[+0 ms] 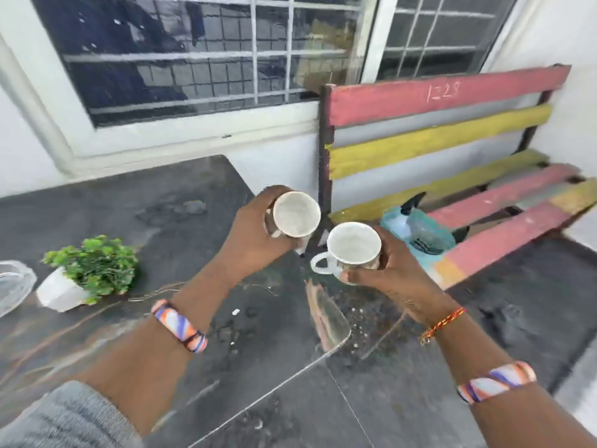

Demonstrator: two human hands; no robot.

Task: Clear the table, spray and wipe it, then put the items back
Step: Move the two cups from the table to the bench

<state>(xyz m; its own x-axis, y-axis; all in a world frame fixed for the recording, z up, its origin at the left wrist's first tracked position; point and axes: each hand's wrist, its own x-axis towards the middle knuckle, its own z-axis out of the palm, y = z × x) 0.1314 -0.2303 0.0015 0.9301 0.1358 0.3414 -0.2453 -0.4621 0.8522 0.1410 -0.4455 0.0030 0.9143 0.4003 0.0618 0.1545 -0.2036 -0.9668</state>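
Observation:
My left hand grips a white cup from its side, held in the air past the right edge of the dark table. A second white cup with its handle pointing left sits in my right hand, just right of and below the first cup. Both cups look empty inside. A small green plant in a white pot stands on the table's left part. On the bench sits a spray bottle with a bluish cloth, right behind the cup in my right hand.
A bench of red and yellow slats stands to the right of the table against the wall. A clear glass dish shows at the left edge. A barred window fills the wall behind. Crumbs and dirt lie on the table and the dark floor.

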